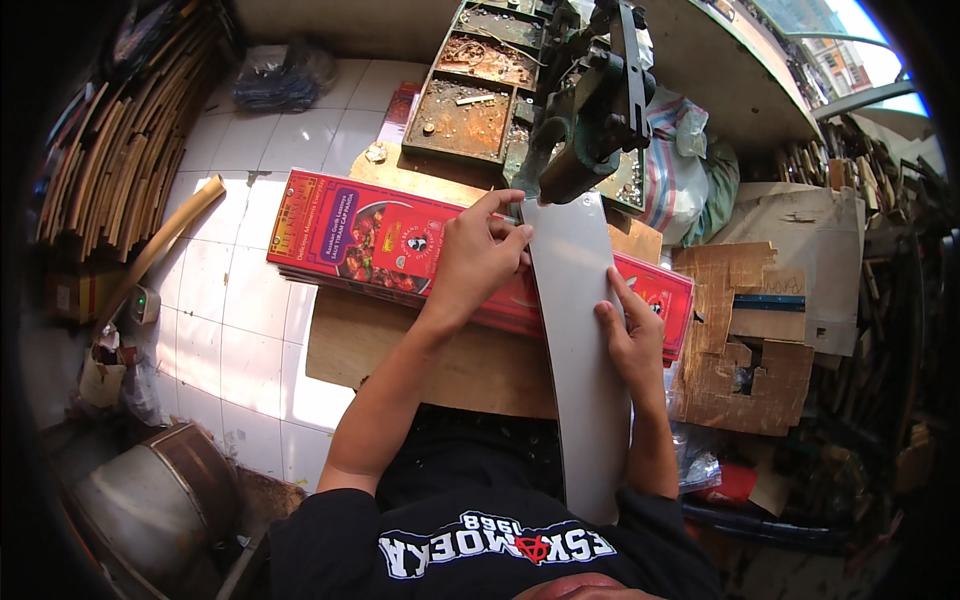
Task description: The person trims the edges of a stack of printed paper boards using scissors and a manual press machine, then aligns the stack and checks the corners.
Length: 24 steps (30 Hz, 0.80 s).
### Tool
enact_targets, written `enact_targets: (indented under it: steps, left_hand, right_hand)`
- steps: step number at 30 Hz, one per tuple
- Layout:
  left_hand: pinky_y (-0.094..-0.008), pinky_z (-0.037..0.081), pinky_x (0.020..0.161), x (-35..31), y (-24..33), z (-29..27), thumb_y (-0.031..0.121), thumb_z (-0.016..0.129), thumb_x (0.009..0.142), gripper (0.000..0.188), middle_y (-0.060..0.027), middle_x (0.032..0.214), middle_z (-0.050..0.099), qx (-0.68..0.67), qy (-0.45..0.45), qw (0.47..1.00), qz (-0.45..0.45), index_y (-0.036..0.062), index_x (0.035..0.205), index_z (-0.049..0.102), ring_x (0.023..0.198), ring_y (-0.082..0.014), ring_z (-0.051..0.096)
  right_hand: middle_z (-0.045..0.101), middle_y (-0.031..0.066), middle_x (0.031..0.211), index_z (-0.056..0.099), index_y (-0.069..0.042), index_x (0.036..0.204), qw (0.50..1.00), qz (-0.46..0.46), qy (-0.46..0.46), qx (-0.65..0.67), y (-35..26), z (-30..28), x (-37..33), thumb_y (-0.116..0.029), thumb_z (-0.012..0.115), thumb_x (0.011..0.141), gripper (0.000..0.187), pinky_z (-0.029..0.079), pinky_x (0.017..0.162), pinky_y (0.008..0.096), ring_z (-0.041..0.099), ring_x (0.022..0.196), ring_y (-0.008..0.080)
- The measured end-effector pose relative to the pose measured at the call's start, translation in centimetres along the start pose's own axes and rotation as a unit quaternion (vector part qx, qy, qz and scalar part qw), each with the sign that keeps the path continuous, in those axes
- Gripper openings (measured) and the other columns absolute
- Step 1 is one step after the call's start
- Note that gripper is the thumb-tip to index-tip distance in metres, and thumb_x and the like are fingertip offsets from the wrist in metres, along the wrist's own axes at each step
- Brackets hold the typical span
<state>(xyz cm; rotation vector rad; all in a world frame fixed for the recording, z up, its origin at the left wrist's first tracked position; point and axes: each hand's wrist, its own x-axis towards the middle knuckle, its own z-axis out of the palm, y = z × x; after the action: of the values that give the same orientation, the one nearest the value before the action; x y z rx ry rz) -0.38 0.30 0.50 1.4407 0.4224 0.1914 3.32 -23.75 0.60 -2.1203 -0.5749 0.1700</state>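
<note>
A long pale grey panel (580, 320) runs from beneath the press head toward my body, with its far end at the press. My left hand (475, 255) is at its far left edge, thumb and index finger close to the press tip, the other fingers curled. Along the right edge, my right hand (637, 330) grips the panel, thumb on its upper face. The dark metal hand press (585, 150) stands over the panel's far end. Beneath the panel, a stack of red printed strips (385, 240) lies crosswise on a wooden board (430, 355); the panel covers its middle.
A rusty compartment tray (460, 115) with small bits stands beyond the stack. Cut cardboard (740, 340) lies at right, near a striped sack (685, 150). Cardboard sheets (135, 130) lean at far left. A metal drum (155, 490) sits at lower left on the white-tiled floor (245, 330).
</note>
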Motion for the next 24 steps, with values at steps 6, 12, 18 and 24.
enact_targets:
  steps: [6,12,18,24]
  left_hand:
    - [-0.0264,0.058,0.058,0.1,-0.6,-0.1,0.005,0.065,0.087,0.042,-0.0096,0.078,0.070,-0.009,0.003,1.000,0.008,-0.0018,0.127,0.054,0.067,-0.0116,0.069]
    - [-0.0263,0.059,0.059,0.1,-0.3,0.0,0.005,0.064,0.088,0.042,-0.0096,0.077,0.070,-0.012,0.003,1.000,-0.003,-0.0023,0.128,0.053,0.067,-0.0118,0.069]
    - [-0.0252,0.057,0.054,-0.1,-0.1,-0.1,0.005,0.064,0.088,0.041,-0.0092,0.076,0.069,-0.006,0.002,1.000,0.001,-0.0016,0.127,0.054,0.066,-0.0114,0.069]
    - [-0.0250,0.056,0.052,0.0,-0.3,0.0,0.005,0.064,0.088,0.040,-0.0086,0.075,0.069,0.005,0.006,1.000,0.010,-0.0013,0.127,0.054,0.065,-0.0113,0.068]
  right_hand:
    - [0.068,0.0211,0.104,0.054,-0.001,0.134,1.000,0.006,-0.006,-0.009,-0.3,0.2,0.0,-0.007,0.065,0.090,0.047,0.050,0.079,0.0298,0.065,0.088,0.0196]
    - [0.068,0.0203,0.101,0.054,-0.002,0.134,1.000,0.015,-0.004,0.018,0.4,0.1,0.0,-0.007,0.066,0.090,0.046,0.049,0.079,0.0289,0.065,0.087,0.0188]
    - [0.067,0.0188,0.096,0.054,-0.001,0.134,1.000,0.018,-0.006,-0.001,-0.1,0.1,-0.1,-0.007,0.066,0.090,0.046,0.049,0.074,0.0283,0.063,0.080,0.0174]
    - [0.067,0.0194,0.096,0.054,-0.001,0.134,1.000,0.023,-0.007,0.010,-0.4,0.1,0.0,-0.007,0.066,0.090,0.046,0.049,0.075,0.0289,0.063,0.081,0.0180]
